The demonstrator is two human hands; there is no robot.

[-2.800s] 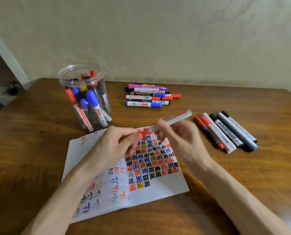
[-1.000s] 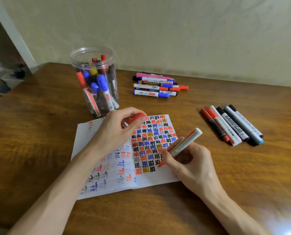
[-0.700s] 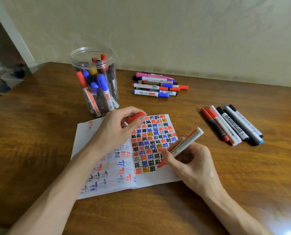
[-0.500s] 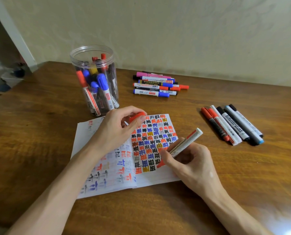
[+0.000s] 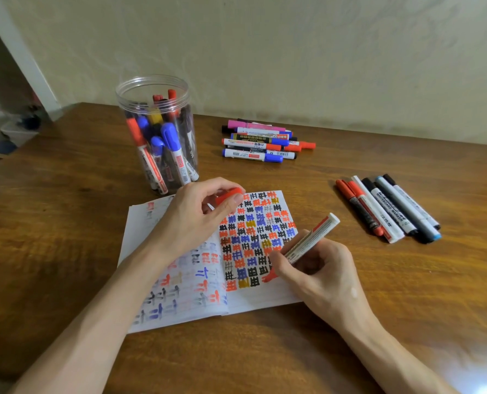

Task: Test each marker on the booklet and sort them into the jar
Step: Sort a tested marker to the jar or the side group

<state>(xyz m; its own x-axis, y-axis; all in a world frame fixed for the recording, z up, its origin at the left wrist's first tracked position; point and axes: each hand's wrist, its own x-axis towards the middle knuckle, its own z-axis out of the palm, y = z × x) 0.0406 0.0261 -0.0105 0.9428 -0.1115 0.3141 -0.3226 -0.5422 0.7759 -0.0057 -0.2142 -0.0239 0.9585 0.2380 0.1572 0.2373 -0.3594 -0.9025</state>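
Observation:
An open booklet [image 5: 253,297] lies on the wooden table, its right page filled with rows of red, blue, black and yellow marks. My right hand [image 5: 319,274] grips an uncapped red marker [image 5: 310,240] like a pen, its tip touching the lower part of the right page. My left hand [image 5: 194,220] rests on the booklet's left page and pinches the red cap [image 5: 228,195] between thumb and fingers. A clear plastic jar [image 5: 157,132] with several markers standing in it is behind the booklet on the left.
A pile of several markers [image 5: 262,143] lies at the back centre near the wall. Another row of several red, white and black markers [image 5: 387,209] lies to the right of the booklet. A doorway opens at the far left.
The cap came off the red marker and stayed in my left hand. My right hand brought the marker down to the page, where the tip has barely moved in the last second.

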